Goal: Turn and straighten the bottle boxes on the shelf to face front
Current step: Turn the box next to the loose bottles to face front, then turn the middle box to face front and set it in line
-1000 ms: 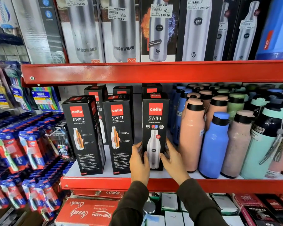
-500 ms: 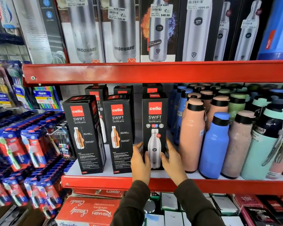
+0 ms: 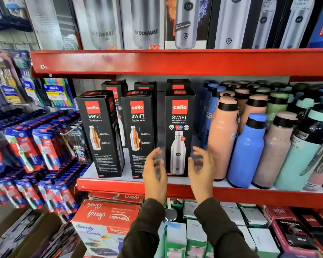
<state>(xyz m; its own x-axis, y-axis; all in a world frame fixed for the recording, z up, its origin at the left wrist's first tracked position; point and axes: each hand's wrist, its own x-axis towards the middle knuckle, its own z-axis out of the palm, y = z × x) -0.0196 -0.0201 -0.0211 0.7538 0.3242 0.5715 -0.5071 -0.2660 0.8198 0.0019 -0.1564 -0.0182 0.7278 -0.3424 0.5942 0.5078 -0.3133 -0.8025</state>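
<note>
Change from a second ago: both hands have let go of the right-hand box [image 3: 179,133] and drawn back toward the shelf edge [image 3: 112,186]; the box itself stands where it stood, front face forward.
Left hand [image 3: 154,174]: fingers spread and loosely curled, holding nothing, just left of the box's lower part; its fingertips are smeared by motion, so contact with the box cannot be told.
Right hand [image 3: 201,170]: fingers spread, empty, just right of the box's lower corner, likewise blurred.
Middle box [image 3: 138,133]: upright beside the left hand, front printed panel forward.
Left box [image 3: 101,133]: upright but turned slightly, one side panel showing.
Hidden: three rear boxes [image 3: 178,84] show only their tops; the peach bottle [image 3: 222,138] stands just right of the right hand.
Cut off: upper-shelf cartons [image 3: 145,25] lose their tops.
</note>
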